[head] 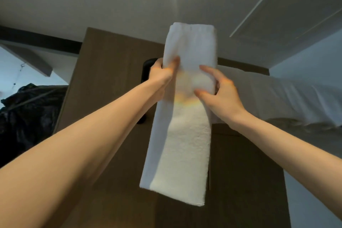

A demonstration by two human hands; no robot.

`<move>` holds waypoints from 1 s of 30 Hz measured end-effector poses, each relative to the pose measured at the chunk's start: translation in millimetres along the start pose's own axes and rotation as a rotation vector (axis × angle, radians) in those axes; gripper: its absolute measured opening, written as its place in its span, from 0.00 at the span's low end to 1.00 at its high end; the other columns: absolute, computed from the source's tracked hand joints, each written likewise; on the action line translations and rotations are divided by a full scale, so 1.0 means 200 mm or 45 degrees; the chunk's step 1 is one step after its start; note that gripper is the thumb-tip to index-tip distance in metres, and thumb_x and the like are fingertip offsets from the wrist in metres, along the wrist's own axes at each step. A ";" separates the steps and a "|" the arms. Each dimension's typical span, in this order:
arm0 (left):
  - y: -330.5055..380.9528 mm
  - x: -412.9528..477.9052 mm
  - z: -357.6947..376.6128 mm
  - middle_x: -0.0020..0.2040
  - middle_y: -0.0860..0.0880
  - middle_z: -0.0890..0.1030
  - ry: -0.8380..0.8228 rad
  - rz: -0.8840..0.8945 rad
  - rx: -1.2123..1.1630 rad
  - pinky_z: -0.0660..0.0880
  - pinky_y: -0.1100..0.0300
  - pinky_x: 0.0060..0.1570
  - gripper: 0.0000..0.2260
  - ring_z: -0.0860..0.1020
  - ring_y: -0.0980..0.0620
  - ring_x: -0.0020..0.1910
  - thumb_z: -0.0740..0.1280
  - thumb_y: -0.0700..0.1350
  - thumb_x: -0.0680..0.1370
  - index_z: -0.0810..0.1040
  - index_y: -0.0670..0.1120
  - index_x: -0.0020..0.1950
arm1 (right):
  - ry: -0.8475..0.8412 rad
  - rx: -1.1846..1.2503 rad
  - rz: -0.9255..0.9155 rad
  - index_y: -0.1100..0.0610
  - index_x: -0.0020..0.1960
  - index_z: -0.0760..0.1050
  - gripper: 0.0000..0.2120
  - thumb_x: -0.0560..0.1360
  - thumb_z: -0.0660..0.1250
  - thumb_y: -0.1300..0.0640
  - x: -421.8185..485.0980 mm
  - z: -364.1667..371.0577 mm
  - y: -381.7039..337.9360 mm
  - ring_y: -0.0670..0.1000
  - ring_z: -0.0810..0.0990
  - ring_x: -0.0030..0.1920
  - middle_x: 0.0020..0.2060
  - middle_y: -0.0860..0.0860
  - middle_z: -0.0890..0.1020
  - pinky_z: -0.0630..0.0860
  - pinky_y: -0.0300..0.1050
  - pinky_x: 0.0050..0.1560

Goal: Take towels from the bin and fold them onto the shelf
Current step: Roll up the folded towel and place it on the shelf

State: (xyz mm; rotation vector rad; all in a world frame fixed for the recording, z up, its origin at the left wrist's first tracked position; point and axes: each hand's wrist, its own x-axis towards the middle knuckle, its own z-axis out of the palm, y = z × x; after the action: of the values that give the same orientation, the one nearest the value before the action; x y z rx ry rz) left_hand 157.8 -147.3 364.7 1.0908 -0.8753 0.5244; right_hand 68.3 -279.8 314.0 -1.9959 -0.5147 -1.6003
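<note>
Left hand (161, 72) grips the towel (182, 146) at nine o'clock; right hand (223, 92) apparently pinches it at three o'clock

We reach up and forward: our left hand (161, 73) grips the towel (185, 144) at its left edge, our right hand (222, 90) pinches the right edge.

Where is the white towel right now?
In the head view, the long white terry towel hangs centre frame before the brown wooden cabinet, left hand gripping its left edge, right hand its right.
</note>
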 end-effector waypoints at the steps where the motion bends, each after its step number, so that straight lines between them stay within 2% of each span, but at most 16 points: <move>1: -0.01 0.01 0.00 0.52 0.49 0.79 0.018 -0.001 -0.009 0.77 0.57 0.47 0.21 0.79 0.48 0.50 0.67 0.55 0.78 0.72 0.46 0.66 | 0.018 0.063 0.007 0.48 0.69 0.71 0.27 0.73 0.72 0.63 0.04 0.00 0.01 0.45 0.80 0.57 0.61 0.48 0.78 0.77 0.42 0.59; 2: -0.02 0.02 0.00 0.53 0.49 0.79 0.019 0.002 -0.011 0.77 0.59 0.46 0.22 0.80 0.49 0.50 0.67 0.55 0.78 0.72 0.45 0.67 | 0.043 0.100 0.008 0.48 0.68 0.72 0.26 0.73 0.72 0.64 0.09 0.00 0.03 0.45 0.80 0.57 0.60 0.48 0.79 0.77 0.43 0.59; 4: -0.06 0.00 -0.02 0.53 0.50 0.79 -0.043 -0.013 0.038 0.75 0.67 0.36 0.23 0.79 0.54 0.45 0.66 0.57 0.77 0.72 0.46 0.68 | 0.115 0.133 0.008 0.46 0.66 0.73 0.26 0.72 0.73 0.64 0.18 -0.01 0.06 0.47 0.80 0.57 0.60 0.49 0.80 0.78 0.46 0.60; 6: -0.13 -0.03 -0.05 0.52 0.52 0.79 -0.165 -0.081 0.117 0.73 0.70 0.31 0.25 0.77 0.57 0.43 0.66 0.60 0.76 0.72 0.46 0.67 | 0.181 0.140 -0.015 0.47 0.66 0.73 0.26 0.72 0.73 0.65 0.29 -0.01 0.09 0.49 0.79 0.60 0.61 0.52 0.79 0.77 0.49 0.62; 7: -0.17 -0.03 -0.07 0.53 0.52 0.80 -0.235 -0.118 0.138 0.75 0.68 0.35 0.26 0.79 0.55 0.45 0.67 0.61 0.75 0.73 0.47 0.66 | 0.205 0.138 -0.034 0.49 0.66 0.73 0.26 0.72 0.73 0.65 0.34 -0.01 0.10 0.50 0.79 0.60 0.61 0.53 0.79 0.76 0.49 0.63; 9: -0.25 -0.04 -0.11 0.53 0.50 0.83 -0.363 -0.172 0.141 0.79 0.57 0.48 0.27 0.81 0.49 0.50 0.71 0.61 0.72 0.75 0.47 0.64 | 0.264 0.137 -0.035 0.53 0.67 0.73 0.26 0.71 0.73 0.66 0.46 -0.01 0.13 0.52 0.80 0.59 0.60 0.55 0.80 0.76 0.50 0.62; 10: -0.27 -0.03 -0.12 0.52 0.49 0.84 -0.402 -0.178 0.119 0.79 0.53 0.51 0.26 0.82 0.48 0.50 0.73 0.60 0.70 0.76 0.47 0.63 | 0.294 0.146 -0.004 0.53 0.67 0.74 0.26 0.70 0.73 0.66 0.52 0.00 0.14 0.52 0.81 0.58 0.58 0.55 0.81 0.77 0.51 0.61; 11: -0.28 -0.02 -0.14 0.51 0.49 0.85 -0.415 -0.169 0.082 0.80 0.53 0.49 0.25 0.83 0.48 0.49 0.74 0.58 0.70 0.77 0.47 0.61 | 0.312 0.162 0.032 0.53 0.66 0.75 0.27 0.70 0.74 0.65 0.57 0.01 0.15 0.53 0.81 0.56 0.57 0.55 0.82 0.78 0.51 0.60; 15: -0.27 0.05 -0.14 0.42 0.50 0.85 -0.294 -0.099 -0.034 0.77 0.63 0.28 0.17 0.83 0.55 0.34 0.75 0.53 0.71 0.79 0.45 0.54 | 0.340 0.114 0.040 0.53 0.64 0.76 0.26 0.68 0.75 0.64 0.76 0.07 0.20 0.51 0.81 0.55 0.57 0.54 0.82 0.77 0.49 0.61; 17: -0.26 0.10 -0.13 0.41 0.51 0.84 -0.240 -0.059 -0.041 0.76 0.64 0.26 0.15 0.82 0.55 0.32 0.75 0.52 0.71 0.79 0.46 0.52 | 0.391 0.038 0.009 0.54 0.63 0.77 0.24 0.69 0.75 0.62 0.81 0.11 0.21 0.49 0.80 0.55 0.58 0.52 0.81 0.75 0.41 0.60; 19: -0.27 0.14 -0.12 0.42 0.50 0.83 -0.198 -0.011 -0.074 0.77 0.64 0.27 0.14 0.82 0.54 0.34 0.76 0.51 0.71 0.79 0.46 0.51 | 0.416 -0.217 -0.040 0.53 0.62 0.78 0.20 0.71 0.74 0.59 0.85 0.15 0.23 0.49 0.77 0.56 0.58 0.51 0.80 0.70 0.36 0.58; 21: -0.29 0.15 -0.11 0.43 0.50 0.84 -0.173 0.033 -0.083 0.79 0.63 0.30 0.15 0.83 0.53 0.37 0.76 0.51 0.70 0.79 0.46 0.51 | 0.361 -0.488 -0.094 0.52 0.60 0.80 0.16 0.72 0.73 0.55 0.88 0.16 0.27 0.54 0.74 0.61 0.58 0.56 0.77 0.64 0.34 0.58; 23: -0.33 0.18 -0.10 0.44 0.50 0.84 -0.140 0.087 -0.064 0.80 0.59 0.38 0.15 0.83 0.51 0.41 0.77 0.52 0.70 0.80 0.46 0.51 | 0.325 -0.713 -0.130 0.49 0.55 0.82 0.11 0.73 0.73 0.53 0.89 0.18 0.28 0.56 0.70 0.62 0.56 0.56 0.73 0.58 0.32 0.52; 25: -0.38 0.20 -0.10 0.45 0.51 0.84 -0.119 0.138 -0.029 0.81 0.55 0.44 0.15 0.82 0.51 0.44 0.76 0.53 0.70 0.79 0.48 0.50 | 0.297 -0.807 -0.240 0.50 0.50 0.84 0.06 0.74 0.71 0.55 0.87 0.20 0.27 0.56 0.72 0.59 0.54 0.54 0.73 0.58 0.34 0.51; 27: -0.43 0.20 -0.11 0.46 0.52 0.83 -0.105 0.191 0.011 0.80 0.55 0.45 0.16 0.82 0.52 0.45 0.76 0.55 0.70 0.78 0.49 0.51 | 0.151 -0.789 -0.379 0.51 0.53 0.83 0.09 0.78 0.64 0.58 0.83 0.23 0.22 0.55 0.77 0.56 0.53 0.53 0.79 0.65 0.38 0.52; 30: -0.47 0.20 -0.11 0.45 0.51 0.82 -0.048 0.267 0.037 0.79 0.59 0.42 0.17 0.81 0.54 0.43 0.75 0.57 0.70 0.78 0.47 0.49 | -0.140 -0.841 -0.373 0.42 0.64 0.72 0.14 0.83 0.52 0.47 0.75 0.31 0.13 0.53 0.77 0.59 0.60 0.47 0.80 0.69 0.45 0.56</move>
State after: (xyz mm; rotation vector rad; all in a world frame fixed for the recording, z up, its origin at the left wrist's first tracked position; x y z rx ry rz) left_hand 258.8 -166.4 343.1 1.0437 -1.0242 0.6946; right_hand 165.6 -267.6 445.6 -2.5928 -0.3546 -2.0384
